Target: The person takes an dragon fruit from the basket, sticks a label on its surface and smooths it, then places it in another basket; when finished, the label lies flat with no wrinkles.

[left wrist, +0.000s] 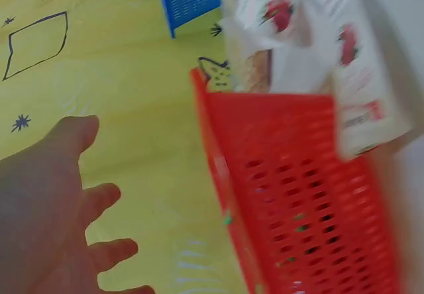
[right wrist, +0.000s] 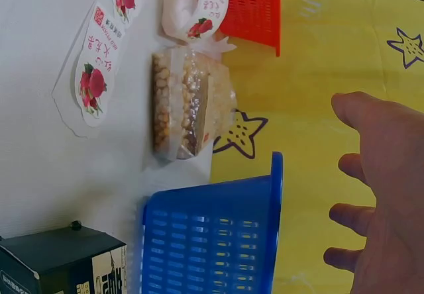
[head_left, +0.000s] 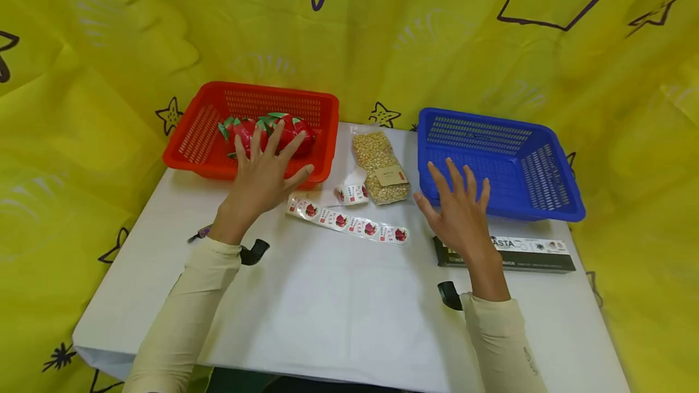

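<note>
My left hand [head_left: 259,181] is held with fingers spread, above the near side of the red plastic basket [head_left: 273,90]. Inside that basket lie two red dragon fruits [head_left: 299,138] with green tips, partly hidden behind the fingers. Over the near left part of the blue basket [head_left: 546,181] hovers my right hand [head_left: 461,217], its fingers apart and holding nothing. In the right wrist view the blue basket [right wrist: 205,241] stands apart from the right hand [right wrist: 391,195]. The left wrist view shows the left hand [left wrist: 40,208] beside the red basket [left wrist: 291,201], gripping nothing.
Between the baskets lies a clear bag of pale yellow kernels [head_left: 377,156]. A sticker roll [head_left: 354,194] sits beside it, with a strip of dragon fruit stickers [head_left: 355,226] across the white table [head_left: 338,308]. A black-and-white pasta box [head_left: 537,256] lies in front of the blue basket.
</note>
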A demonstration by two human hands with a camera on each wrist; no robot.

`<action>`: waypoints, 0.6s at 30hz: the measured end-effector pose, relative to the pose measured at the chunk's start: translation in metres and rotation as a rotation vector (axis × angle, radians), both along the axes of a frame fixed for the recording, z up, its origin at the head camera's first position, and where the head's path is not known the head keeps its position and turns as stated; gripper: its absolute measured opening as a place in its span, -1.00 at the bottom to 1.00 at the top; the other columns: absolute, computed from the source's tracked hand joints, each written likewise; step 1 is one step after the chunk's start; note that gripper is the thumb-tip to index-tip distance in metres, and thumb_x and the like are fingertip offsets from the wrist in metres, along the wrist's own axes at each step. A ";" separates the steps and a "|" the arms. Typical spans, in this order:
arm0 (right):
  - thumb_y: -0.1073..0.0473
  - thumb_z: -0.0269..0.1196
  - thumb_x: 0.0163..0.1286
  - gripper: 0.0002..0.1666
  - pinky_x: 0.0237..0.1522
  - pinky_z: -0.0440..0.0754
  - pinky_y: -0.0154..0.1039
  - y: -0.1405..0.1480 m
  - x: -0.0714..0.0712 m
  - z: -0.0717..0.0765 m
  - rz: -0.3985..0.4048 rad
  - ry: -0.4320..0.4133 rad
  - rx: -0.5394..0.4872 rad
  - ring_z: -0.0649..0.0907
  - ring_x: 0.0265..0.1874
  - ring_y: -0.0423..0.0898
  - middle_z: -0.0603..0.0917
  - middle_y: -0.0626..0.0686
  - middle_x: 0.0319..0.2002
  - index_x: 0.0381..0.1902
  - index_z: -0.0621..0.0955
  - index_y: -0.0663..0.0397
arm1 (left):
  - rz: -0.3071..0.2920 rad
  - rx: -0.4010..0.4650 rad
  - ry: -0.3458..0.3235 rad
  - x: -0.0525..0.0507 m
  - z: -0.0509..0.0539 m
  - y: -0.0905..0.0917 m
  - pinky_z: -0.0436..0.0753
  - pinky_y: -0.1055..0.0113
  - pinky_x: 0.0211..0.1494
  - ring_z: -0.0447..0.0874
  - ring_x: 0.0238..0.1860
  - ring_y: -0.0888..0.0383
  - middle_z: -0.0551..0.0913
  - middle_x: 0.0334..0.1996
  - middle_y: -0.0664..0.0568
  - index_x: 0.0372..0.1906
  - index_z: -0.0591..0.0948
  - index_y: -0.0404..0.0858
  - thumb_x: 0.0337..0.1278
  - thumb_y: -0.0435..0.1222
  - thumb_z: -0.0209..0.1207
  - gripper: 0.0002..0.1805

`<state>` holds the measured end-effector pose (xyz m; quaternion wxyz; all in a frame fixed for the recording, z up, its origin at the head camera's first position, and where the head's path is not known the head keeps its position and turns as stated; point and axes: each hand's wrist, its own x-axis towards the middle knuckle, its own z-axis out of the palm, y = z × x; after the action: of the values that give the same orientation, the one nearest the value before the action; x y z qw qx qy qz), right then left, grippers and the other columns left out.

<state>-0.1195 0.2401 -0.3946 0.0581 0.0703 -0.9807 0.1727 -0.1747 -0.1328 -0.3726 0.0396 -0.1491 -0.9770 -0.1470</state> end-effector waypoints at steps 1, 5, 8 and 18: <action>-0.24 0.13 0.63 -0.14 0.51 -0.38 0.57 0.001 0.000 0.000 -0.001 -0.002 0.000 -0.09 0.66 0.44 0.02 0.27 0.71 0.72 0.17 -0.12 | -0.008 -0.011 -0.010 -0.004 0.005 0.000 -0.34 -0.57 0.54 -0.22 0.67 -0.47 -0.07 0.73 -0.22 0.72 0.15 0.05 0.52 0.21 0.08 -0.16; -0.25 0.12 0.63 -0.13 0.51 -0.37 0.57 0.004 0.000 0.001 -0.009 -0.006 -0.002 -0.09 0.66 0.44 0.01 0.27 0.71 0.72 0.17 -0.12 | -0.045 -0.063 -0.065 -0.025 0.024 0.002 -0.17 -0.60 0.53 -0.15 0.66 -0.45 -0.04 0.72 -0.24 0.73 0.13 0.02 0.54 0.19 0.07 -0.17; -0.25 0.12 0.63 -0.13 0.51 -0.38 0.57 0.006 0.001 0.000 -0.011 -0.007 -0.006 -0.09 0.66 0.44 0.01 0.26 0.71 0.72 0.16 -0.13 | -0.064 -0.098 -0.148 -0.040 0.032 0.000 -0.05 -0.59 0.53 -0.12 0.64 -0.46 -0.06 0.72 -0.25 0.74 0.10 0.00 0.57 0.15 0.05 -0.17; -0.25 0.13 0.63 -0.14 0.51 -0.36 0.58 0.012 0.002 -0.003 -0.012 -0.001 -0.010 -0.08 0.65 0.45 0.03 0.27 0.70 0.72 0.18 -0.13 | -0.056 -0.177 -0.433 -0.092 0.046 -0.002 -0.04 -0.52 0.58 -0.22 0.65 -0.48 -0.18 0.73 -0.29 0.76 -0.01 0.00 0.58 0.16 0.01 -0.14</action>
<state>-0.1178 0.2519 -0.3978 0.0591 0.0639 -0.9803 0.1774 -0.2664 -0.1350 -0.3265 -0.1884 -0.1438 -0.9673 -0.0902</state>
